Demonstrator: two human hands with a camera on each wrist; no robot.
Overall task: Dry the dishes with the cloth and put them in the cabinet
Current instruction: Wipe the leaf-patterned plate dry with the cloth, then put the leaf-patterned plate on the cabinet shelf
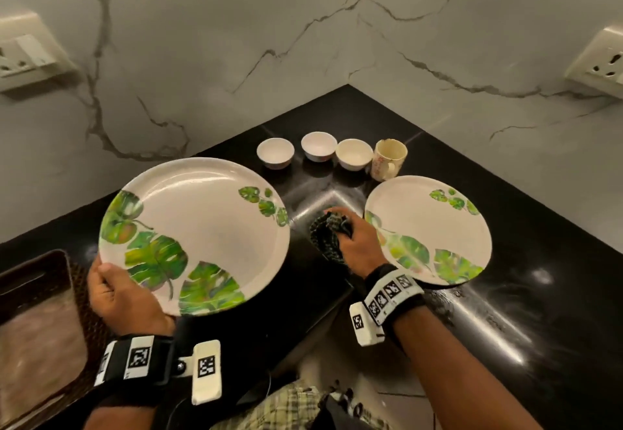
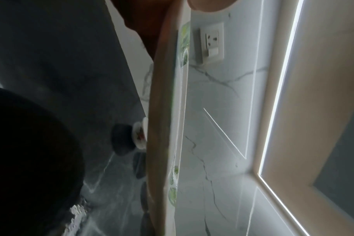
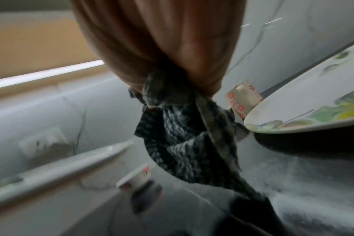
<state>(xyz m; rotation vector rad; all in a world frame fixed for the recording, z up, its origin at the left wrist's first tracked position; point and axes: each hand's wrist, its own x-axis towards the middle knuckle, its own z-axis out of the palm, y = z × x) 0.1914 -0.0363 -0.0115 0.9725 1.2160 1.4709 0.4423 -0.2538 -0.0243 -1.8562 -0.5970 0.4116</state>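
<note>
While the left hand [image 1: 126, 298] gripped the raised plate [image 1: 199, 230] by its near rim above the counter [image 1: 539, 244], the right hand's [image 1: 359, 244] fingers clutched the cloth [image 1: 328, 237]; wiping should cover both faces, with the rim held firmly.

Left hand [image 1: 124, 298] pinches with thumb on top; right hand [image 1: 357, 244], its grip seemingly closed, fingers curled.

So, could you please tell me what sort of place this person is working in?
Most likely a home kitchen corner: a black stone countertop meets marble-look wall tiles with wall sockets, and leaf-print plates, small bowls and a mug sit out.
</note>
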